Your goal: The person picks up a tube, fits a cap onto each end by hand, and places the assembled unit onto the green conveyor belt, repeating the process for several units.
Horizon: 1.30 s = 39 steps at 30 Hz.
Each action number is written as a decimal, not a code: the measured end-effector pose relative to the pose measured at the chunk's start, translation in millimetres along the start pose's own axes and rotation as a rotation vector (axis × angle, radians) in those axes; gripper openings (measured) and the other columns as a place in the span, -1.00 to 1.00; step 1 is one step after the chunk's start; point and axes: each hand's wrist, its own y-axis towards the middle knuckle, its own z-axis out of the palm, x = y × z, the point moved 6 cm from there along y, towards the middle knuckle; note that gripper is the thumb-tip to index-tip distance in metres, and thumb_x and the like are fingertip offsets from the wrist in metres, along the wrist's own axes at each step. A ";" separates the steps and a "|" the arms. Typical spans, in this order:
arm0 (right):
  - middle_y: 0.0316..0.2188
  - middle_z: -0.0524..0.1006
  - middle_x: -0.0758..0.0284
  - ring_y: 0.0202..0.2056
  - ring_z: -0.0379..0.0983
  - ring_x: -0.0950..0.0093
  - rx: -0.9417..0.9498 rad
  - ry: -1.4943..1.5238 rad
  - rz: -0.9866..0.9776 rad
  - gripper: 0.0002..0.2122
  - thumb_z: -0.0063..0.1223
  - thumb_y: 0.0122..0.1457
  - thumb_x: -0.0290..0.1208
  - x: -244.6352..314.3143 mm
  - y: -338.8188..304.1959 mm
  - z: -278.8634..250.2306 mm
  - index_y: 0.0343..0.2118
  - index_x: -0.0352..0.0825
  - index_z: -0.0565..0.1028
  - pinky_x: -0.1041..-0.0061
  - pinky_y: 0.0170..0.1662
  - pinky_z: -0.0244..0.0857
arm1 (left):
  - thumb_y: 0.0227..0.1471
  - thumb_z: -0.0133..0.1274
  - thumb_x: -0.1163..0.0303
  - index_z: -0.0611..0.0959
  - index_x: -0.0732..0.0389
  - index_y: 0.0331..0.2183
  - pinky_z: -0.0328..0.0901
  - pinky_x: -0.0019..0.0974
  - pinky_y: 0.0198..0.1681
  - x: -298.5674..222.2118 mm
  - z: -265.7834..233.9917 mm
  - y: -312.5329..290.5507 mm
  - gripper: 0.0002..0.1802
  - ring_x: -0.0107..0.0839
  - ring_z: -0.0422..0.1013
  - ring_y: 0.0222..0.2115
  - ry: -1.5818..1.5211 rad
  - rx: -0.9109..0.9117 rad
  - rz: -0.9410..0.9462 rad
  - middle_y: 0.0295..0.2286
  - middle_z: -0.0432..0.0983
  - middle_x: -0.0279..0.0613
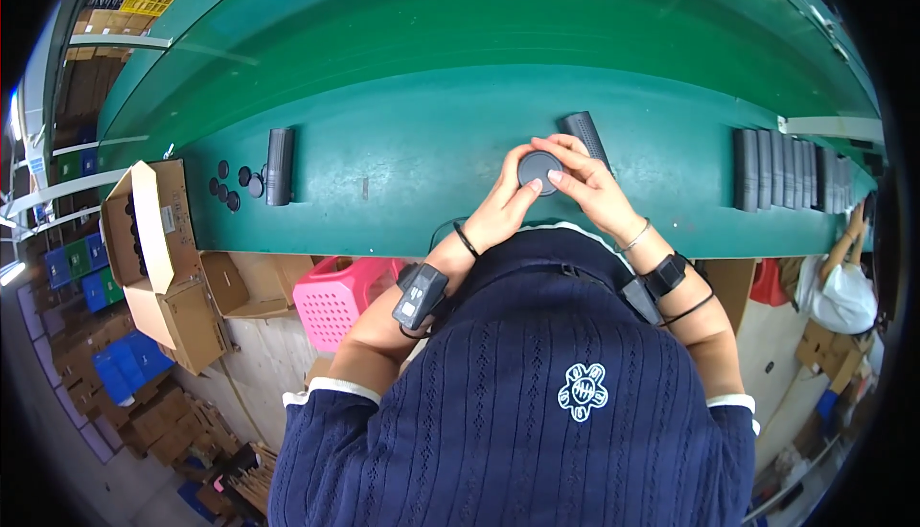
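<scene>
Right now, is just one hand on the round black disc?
No, the left hand and the right hand both hold the round black disc.

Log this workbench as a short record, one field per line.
Left hand: on the round dark cap
Right hand: on the same cap, thumb on its top
Beyond right hand: dark cylinder, partly hidden
Table left: another cylinder, loose dark caps beside it
Table right: row of dark cylinders
Surface: green table

Dark round disc [539, 169] in both hands [502, 204]
</scene>
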 end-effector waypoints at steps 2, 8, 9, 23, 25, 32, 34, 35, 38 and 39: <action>0.05 0.31 0.34 0.02 0.27 0.49 -0.082 -0.083 -0.003 -0.65 -0.04 0.26 -0.42 0.5 -3.2 -4.0 0.11 -0.26 0.42 0.49 0.10 0.17 | 0.20 -0.15 0.32 0.07 0.29 0.16 0.02 -0.21 0.23 -4.2 3.1 0.8 -0.42 -0.17 0.09 0.17 0.003 0.012 -0.023 0.07 0.16 0.06; 0.08 0.34 0.27 0.14 0.22 0.37 -0.010 -0.281 -0.095 -0.46 0.18 0.10 -0.35 19.1 2.1 6.7 0.16 -0.29 0.32 0.42 0.16 0.14 | -0.12 0.23 0.47 0.09 0.21 0.16 0.18 -0.19 0.15 -5.4 -11.5 9.0 -0.12 -0.15 0.25 0.09 0.330 -0.026 0.145 0.02 0.26 0.04; 0.09 0.35 0.25 0.20 0.18 0.34 -0.001 -0.380 -0.164 -0.39 0.23 0.04 -0.37 27.7 2.3 13.2 0.18 -0.32 0.29 0.37 0.19 0.12 | -0.12 0.23 0.47 0.09 0.21 0.16 0.18 -0.19 0.15 1.4 -12.1 10.5 -0.12 -0.15 0.25 0.09 0.332 -0.028 0.147 0.02 0.26 0.04; 0.02 0.40 0.15 0.08 0.30 0.21 0.001 -0.539 -0.190 -0.29 0.36 -0.13 -0.26 25.4 0.6 6.2 0.13 -0.35 0.32 0.31 0.15 0.17 | -0.24 0.33 0.50 0.33 0.25 0.01 0.35 -0.21 -0.02 -13.1 -10.3 8.9 -0.24 -0.17 0.42 -0.05 0.425 -0.066 0.139 -0.12 0.44 -0.01; 0.03 0.39 0.16 0.09 0.30 0.22 -0.007 -0.554 -0.239 -0.25 0.37 -0.14 -0.25 25.7 -1.4 4.7 0.16 -0.34 0.29 0.31 0.15 0.17 | -0.24 0.32 0.45 0.35 0.25 -0.03 0.32 -0.15 -0.03 -12.5 -9.7 9.8 -0.29 -0.03 0.40 -0.04 0.311 -0.065 0.142 -0.12 0.44 0.03; -0.03 0.39 0.12 0.04 0.34 0.13 -0.061 -0.621 -0.226 -0.36 0.30 -0.11 -0.44 23.8 -5.8 8.7 0.11 -0.35 0.30 0.30 0.08 0.26 | -0.24 0.33 0.40 0.35 0.26 -0.01 0.33 -0.13 -0.04 -20.0 -3.9 4.6 -0.27 0.04 0.41 -0.07 0.422 -0.107 0.152 -0.13 0.44 0.06; -0.05 0.39 0.11 0.02 0.35 0.13 -0.091 -0.644 -0.240 -0.38 0.28 -0.12 -0.48 25.2 -3.4 8.0 0.08 -0.35 0.31 0.31 0.06 0.27 | -0.24 0.33 0.39 0.35 0.27 -0.01 0.33 -0.13 -0.04 -23.4 -5.6 9.5 -0.26 0.06 0.40 -0.08 0.459 -0.085 0.163 -0.13 0.43 0.07; -0.08 0.39 0.11 0.01 0.35 0.13 -0.121 -0.669 -0.256 -0.40 0.26 -0.13 -0.51 27.1 -1.9 5.9 0.06 -0.36 0.32 0.32 0.05 0.28 | -0.23 0.33 0.38 0.35 0.27 -0.01 0.34 -0.13 -0.03 -26.6 -6.5 12.4 -0.26 0.08 0.40 -0.08 0.497 -0.063 0.176 -0.13 0.43 0.09; 0.01 0.31 0.25 0.09 0.29 0.32 0.013 -0.431 -0.129 -0.33 0.33 -0.10 -0.49 18.4 -2.8 6.4 0.14 -0.36 0.27 0.36 0.11 0.23 | -0.24 0.35 0.45 0.36 0.25 0.00 0.32 -0.18 0.03 -15.4 -15.6 6.9 -0.26 -0.11 0.38 -0.01 0.341 -0.031 0.103 -0.06 0.41 -0.02; 0.04 0.27 0.28 0.09 0.28 0.34 0.073 -0.314 -0.105 -0.29 0.34 -0.10 -0.49 19.8 -1.8 8.6 0.17 -0.34 0.25 0.38 0.12 0.22 | -0.24 0.35 0.49 0.36 0.24 0.00 0.31 -0.20 0.04 -6.6 -20.2 6.2 -0.27 -0.23 0.36 0.02 0.153 -0.038 0.046 -0.02 0.39 -0.08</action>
